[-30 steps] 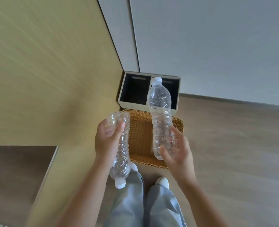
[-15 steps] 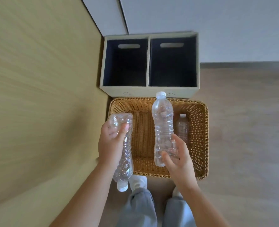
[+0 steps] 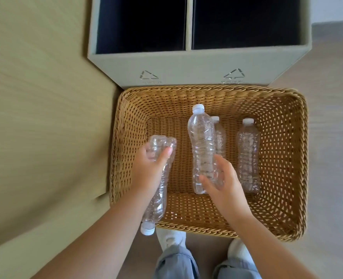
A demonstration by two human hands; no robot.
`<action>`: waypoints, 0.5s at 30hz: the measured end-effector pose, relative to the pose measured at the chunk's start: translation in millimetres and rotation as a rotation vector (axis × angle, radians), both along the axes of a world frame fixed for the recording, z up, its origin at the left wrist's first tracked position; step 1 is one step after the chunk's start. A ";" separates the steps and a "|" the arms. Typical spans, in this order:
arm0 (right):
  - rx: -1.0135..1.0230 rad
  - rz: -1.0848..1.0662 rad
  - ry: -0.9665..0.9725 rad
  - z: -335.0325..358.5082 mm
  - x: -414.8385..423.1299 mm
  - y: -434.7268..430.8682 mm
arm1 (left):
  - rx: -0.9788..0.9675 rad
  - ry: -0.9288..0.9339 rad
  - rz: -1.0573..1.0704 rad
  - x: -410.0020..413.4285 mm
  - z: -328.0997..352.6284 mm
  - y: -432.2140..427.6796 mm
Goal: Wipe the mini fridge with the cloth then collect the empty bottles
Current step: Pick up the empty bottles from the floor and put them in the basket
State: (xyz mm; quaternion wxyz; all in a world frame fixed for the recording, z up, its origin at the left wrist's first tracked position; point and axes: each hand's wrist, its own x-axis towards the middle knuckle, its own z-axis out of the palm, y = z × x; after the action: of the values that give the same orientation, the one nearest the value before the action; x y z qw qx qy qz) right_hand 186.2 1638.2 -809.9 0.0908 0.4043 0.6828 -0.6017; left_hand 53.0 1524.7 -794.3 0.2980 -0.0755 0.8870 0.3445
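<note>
Collection stage, well along by my reading. Mini fridge and cloth are out of view, so the wiping cannot be checked from here.

Recycling bin (image 3: 190, 67): grey, two dark compartments, stands at the far side, right up against the wicker basket (image 3: 285, 158). The basket sits on the floor at the person's feet.

Four clear bottles, all capped, all looking empty. Two already lie on the basket floor:
- fourth bottle (image 3: 248, 154), toward the right wall;
- third bottle (image 3: 220, 135), partly hidden behind the one in hand.

Both have their long axis near-to-far, caps toward the bin.

Second bottle (image 3: 201, 141): over the basket's middle, same near-to-far axis. Its cap (image 3: 198, 108) points away at the bin, base toward the person. Right hand (image 3: 225, 184) wraps thumb and fingers round the lower body. Whether the bottle already touches the weave is unclear.

First bottle (image 3: 158, 190): reversed. Its cap (image 3: 147, 231) points back at the person, crumpled base away. Axis near-to-far, leaning slightly, crossing the basket's near-left rim. Left hand (image 3: 148, 170) grips it near the base end, thumb across the front.

Left to do, as I judge: set these two down.
</note>
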 end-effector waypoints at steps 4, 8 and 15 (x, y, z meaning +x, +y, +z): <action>-0.005 0.014 -0.012 -33.4 -2.8 -3.3 | -0.011 0.006 0.032 -9.4 -29.2 5.4; -0.049 0.016 -0.022 -59.1 -4.3 -7.5 | -0.001 0.008 0.081 -25.7 -48.3 10.1; -0.090 -0.023 -0.047 -83.7 -5.8 -15.0 | 0.006 0.017 -0.018 -39.4 -77.1 16.4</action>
State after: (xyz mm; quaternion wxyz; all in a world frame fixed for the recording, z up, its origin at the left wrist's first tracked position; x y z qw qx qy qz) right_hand 180.4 1623.3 -893.6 0.1181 0.4214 0.6481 -0.6233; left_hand 13.7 1541.1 -871.4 0.2940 -0.0637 0.8890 0.3453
